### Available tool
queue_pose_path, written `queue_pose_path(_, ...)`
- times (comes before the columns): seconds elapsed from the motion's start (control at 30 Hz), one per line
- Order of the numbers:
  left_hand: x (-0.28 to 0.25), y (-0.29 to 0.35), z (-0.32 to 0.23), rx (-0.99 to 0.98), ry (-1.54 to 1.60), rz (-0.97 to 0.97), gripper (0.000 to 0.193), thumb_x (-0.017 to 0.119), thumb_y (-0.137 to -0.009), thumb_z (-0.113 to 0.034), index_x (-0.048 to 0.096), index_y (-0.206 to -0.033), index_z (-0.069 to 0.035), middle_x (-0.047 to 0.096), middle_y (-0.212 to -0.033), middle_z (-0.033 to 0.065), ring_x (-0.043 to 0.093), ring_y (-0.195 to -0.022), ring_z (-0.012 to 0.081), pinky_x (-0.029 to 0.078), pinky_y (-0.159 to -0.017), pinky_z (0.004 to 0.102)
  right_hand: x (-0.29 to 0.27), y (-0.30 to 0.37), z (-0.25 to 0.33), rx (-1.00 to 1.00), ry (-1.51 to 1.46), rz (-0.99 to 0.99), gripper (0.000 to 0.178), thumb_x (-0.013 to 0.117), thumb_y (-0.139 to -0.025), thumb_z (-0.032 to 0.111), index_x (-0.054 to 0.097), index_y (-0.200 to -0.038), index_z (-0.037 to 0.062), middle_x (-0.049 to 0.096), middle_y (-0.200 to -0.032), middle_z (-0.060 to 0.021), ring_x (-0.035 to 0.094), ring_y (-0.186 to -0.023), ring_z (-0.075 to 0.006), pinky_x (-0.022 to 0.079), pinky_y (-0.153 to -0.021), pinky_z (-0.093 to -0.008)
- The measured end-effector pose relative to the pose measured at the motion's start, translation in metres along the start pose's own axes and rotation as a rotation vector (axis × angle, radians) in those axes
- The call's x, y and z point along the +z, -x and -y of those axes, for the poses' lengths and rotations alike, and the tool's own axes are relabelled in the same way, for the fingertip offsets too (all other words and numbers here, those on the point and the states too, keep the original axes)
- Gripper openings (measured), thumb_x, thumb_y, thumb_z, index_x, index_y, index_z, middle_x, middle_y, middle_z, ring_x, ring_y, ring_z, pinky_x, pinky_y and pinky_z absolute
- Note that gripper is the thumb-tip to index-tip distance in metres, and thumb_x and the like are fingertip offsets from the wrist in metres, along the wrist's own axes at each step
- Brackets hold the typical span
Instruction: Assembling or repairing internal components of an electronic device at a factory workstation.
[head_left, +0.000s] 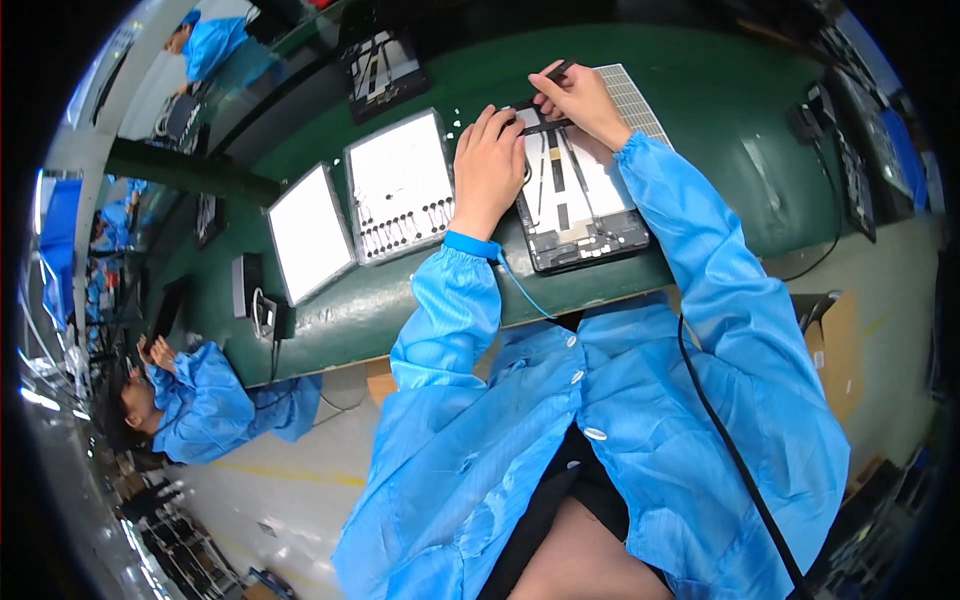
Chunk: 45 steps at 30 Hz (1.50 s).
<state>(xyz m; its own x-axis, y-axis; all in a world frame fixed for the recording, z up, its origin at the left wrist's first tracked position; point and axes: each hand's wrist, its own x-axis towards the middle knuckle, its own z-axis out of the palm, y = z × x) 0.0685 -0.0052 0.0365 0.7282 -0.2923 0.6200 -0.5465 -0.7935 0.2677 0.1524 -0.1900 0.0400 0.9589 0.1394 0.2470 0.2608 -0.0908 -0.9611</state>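
An opened tablet (575, 195) lies before me at the table's front edge. White panels, dark cables and a circuit board show inside it. My left hand (488, 165), with a blue wrist strap (470, 245) at its cuff, grips the tablet's far left edge with bent fingers. Over the tablet's far end, my right hand (585, 103) is closed in a pinch on a slim black tool (560, 71), whose exact kind I cannot make out. Dark strips cross the tablet's far end between both hands; the fingers partly hide them.
Left of the tablet stand a clear tray (405, 165) with rows of small black parts and a white tray (312, 235). Another opened tablet (385, 80) lies farther back. A pale gridded panel (635, 105) sits right. A co-worker (205, 405) sits at the left.
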Motion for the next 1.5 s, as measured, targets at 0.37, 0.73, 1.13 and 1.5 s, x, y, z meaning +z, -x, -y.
queue_pose_path(0.37, -0.012, -0.023, -0.085, 0.321, 0.231, 0.291, 0.025, 0.057, -0.095, -0.021, 0.068, -0.116, -0.014, 0.059, -0.130, 0.0155, 0.048, -0.130, 0.0389, 0.038, -0.109, 0.0506, -0.178, 0.100, 0.007, -0.019, 0.067, -0.158, 0.029, 0.066, -0.097, 0.027, 0.069, -0.108, 0.0006, 0.070, -0.085, -0.0061, 0.062, -0.068, -0.0088, 0.049, -0.060, -0.0221)
queue_pose_path(0.73, 0.031, -0.025, -0.133, 0.439, -0.013, 0.680, 0.037, 0.046, -0.102, -0.040, 0.067, -0.128, -0.026, 0.055, -0.141, 0.0138, 0.038, -0.140, 0.0345, 0.013, -0.119, 0.0609, -0.158, 0.150, -0.025, 0.083, -0.041, -0.113, 0.024, 0.066, -0.096, 0.021, 0.067, -0.105, -0.0021, 0.071, -0.083, -0.0083, 0.066, -0.068, -0.0110, 0.053, -0.058, -0.0241)
queue_pose_path(1.13, 0.037, -0.021, -0.121, 0.422, 0.092, 0.595, 0.034, 0.052, -0.099, -0.038, 0.071, -0.121, -0.021, 0.056, -0.135, 0.0167, 0.041, -0.136, 0.0384, 0.018, -0.118, 0.0606, -0.157, 0.141, -0.023, 0.106, -0.077, -0.075, 0.027, 0.068, -0.096, 0.023, 0.068, -0.102, -0.0032, 0.071, -0.083, -0.0090, 0.067, -0.070, -0.0124, 0.054, -0.062, -0.0243)
queue_pose_path(1.5, 0.006, -0.037, -0.052, -0.099, 0.345, 0.220, 0.015, 0.061, -0.092, -0.014, 0.069, -0.101, -0.006, 0.063, -0.119, 0.0102, 0.059, -0.107, 0.0336, 0.043, -0.097, 0.0467, -0.085, 0.025, -0.017, 0.066, -0.298, -0.132, 0.039, 0.072, -0.092, 0.038, 0.068, -0.094, -0.0008, 0.071, -0.080, -0.0080, 0.066, -0.064, -0.0114, 0.052, -0.057, -0.0232)
